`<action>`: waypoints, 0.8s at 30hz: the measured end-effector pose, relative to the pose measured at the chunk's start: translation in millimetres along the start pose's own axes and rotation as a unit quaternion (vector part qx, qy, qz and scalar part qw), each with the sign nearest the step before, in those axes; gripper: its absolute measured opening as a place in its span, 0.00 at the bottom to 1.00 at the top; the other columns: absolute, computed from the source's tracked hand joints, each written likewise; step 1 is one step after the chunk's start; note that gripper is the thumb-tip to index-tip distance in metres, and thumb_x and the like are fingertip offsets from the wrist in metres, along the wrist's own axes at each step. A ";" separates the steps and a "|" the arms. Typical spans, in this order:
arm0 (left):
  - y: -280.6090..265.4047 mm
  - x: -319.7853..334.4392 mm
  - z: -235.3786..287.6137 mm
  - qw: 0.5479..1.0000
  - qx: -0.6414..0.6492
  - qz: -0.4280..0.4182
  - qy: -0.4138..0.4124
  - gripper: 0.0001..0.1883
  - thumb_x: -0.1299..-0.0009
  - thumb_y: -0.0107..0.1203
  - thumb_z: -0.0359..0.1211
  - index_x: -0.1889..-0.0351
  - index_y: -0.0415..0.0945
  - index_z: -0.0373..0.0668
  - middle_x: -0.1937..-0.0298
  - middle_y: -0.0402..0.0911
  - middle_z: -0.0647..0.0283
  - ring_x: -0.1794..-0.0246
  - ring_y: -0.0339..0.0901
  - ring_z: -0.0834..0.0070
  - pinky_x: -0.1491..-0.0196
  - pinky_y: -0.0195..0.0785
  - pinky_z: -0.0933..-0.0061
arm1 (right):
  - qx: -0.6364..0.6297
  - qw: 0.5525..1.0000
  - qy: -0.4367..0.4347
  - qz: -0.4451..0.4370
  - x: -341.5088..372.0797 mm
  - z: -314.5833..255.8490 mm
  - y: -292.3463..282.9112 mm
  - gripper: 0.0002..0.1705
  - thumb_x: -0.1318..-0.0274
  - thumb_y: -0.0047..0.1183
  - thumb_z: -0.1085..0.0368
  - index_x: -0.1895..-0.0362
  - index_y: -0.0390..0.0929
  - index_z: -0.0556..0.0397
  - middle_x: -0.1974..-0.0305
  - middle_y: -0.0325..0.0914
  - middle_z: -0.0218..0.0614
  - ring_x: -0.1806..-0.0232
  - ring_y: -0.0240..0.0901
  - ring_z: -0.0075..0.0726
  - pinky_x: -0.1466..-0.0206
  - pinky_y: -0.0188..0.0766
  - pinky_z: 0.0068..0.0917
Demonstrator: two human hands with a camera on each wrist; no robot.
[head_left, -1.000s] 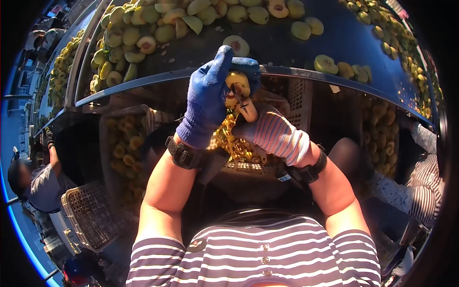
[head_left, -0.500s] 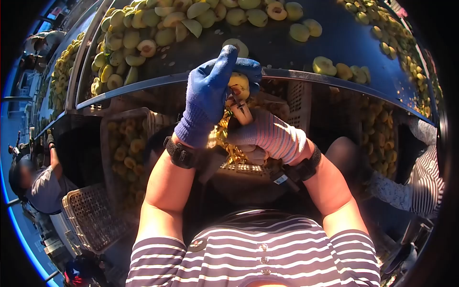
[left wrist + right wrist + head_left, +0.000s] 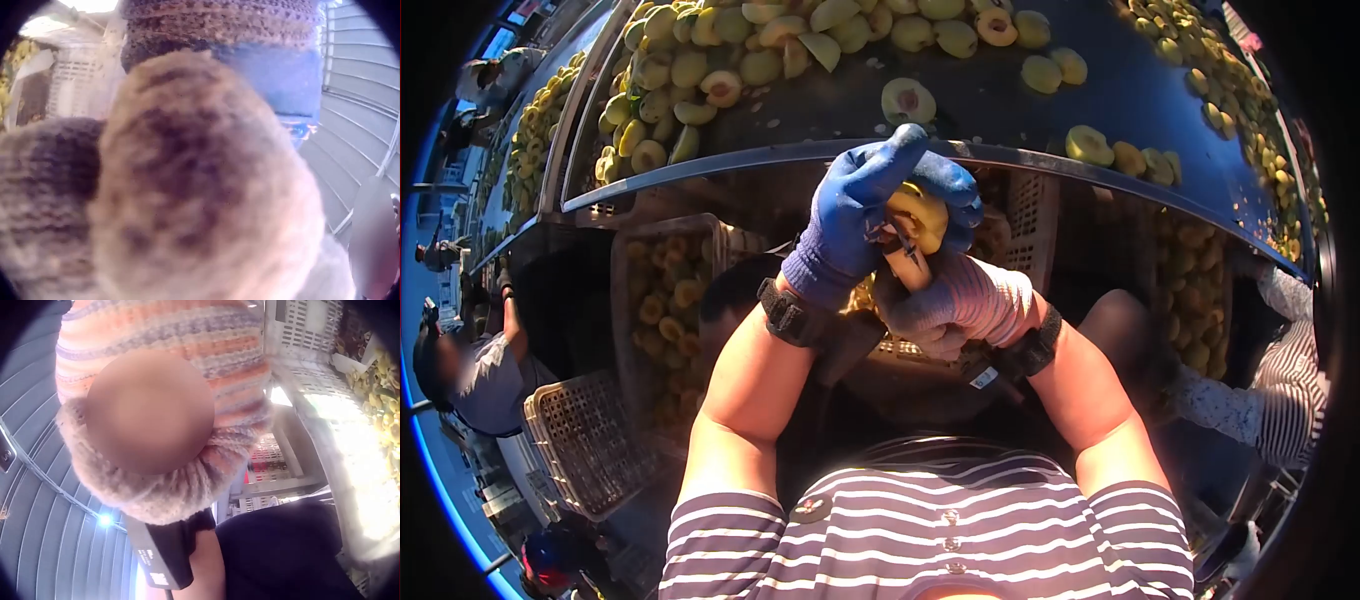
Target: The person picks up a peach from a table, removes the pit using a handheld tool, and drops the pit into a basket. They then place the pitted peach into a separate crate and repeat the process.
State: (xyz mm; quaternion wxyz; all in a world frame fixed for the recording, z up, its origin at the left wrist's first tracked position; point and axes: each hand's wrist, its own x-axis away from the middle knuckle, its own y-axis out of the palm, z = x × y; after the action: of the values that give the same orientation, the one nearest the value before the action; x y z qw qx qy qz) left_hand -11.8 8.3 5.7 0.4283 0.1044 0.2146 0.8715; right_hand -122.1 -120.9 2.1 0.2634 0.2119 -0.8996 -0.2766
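My left hand (image 3: 862, 195), in a blue coated glove, holds a yellow-green peach (image 3: 925, 212) just in front of the table edge, thumb pointing up. A reddish-brown centre shows on the cut side facing me. My right hand (image 3: 968, 303), in a striped knit glove, grips a wooden-handled pitting tool (image 3: 910, 268). Its dark metal end lies right at the peach's centre. Blurred knit fabric (image 3: 200, 156) fills most of the left wrist view. The striped glove (image 3: 169, 337) appears from behind in the right wrist view, its fingers hidden.
Cut peaches (image 3: 745, 65) heap on the dark metal table (image 3: 990, 110), with one half (image 3: 908, 100) near its edge. Below my hands stands a crate (image 3: 915, 350). Crates of fruit (image 3: 665, 290) flank me, stacked crates (image 3: 590, 450) stand left. Other people (image 3: 490, 385) work at both sides.
Both hands have come slightly right and toward me, still holding the peach and the tool. More of the peach shows now, and the right hand sits closer beneath it.
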 end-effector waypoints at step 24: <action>-69.5 44.1 81.5 0.815 -0.459 0.342 0.088 0.29 0.27 0.61 0.41 0.34 0.70 0.34 0.46 0.83 0.55 0.51 0.81 0.75 0.49 0.75 0.73 | 0.396 0.893 -0.118 0.177 48.6 -1.8 -15.3 0.17 0.48 0.69 0.61 0.60 0.76 0.55 0.70 0.76 0.36 0.66 0.69 0.35 0.56 0.69 0.35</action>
State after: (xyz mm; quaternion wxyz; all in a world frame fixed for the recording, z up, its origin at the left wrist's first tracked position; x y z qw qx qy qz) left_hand 39.8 104.1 45.7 0.0799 -0.1145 -0.2234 0.9647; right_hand -155.0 -158.8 11.4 0.0943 0.1016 -0.9816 0.1312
